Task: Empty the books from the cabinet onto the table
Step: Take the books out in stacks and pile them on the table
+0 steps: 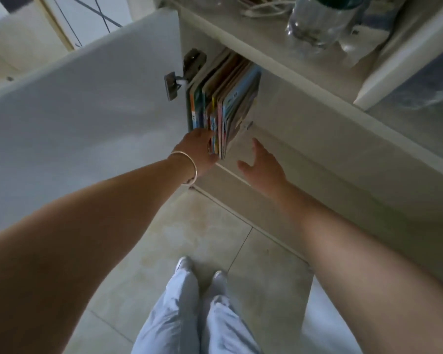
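I see the books standing upright at the left end of the cabinet, beside its open door. My left hand, fingers bent, touches their spines; whether it grips, I cannot tell. My right hand hovers spread just beside them.

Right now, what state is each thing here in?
Cabinet door: swung open.
Books: upright in the cabinet, none out yet.
Left hand: fingers on the books' front edges.
Right hand: open, empty, beside the books.
Plastic bottle: standing on the cabinet top.
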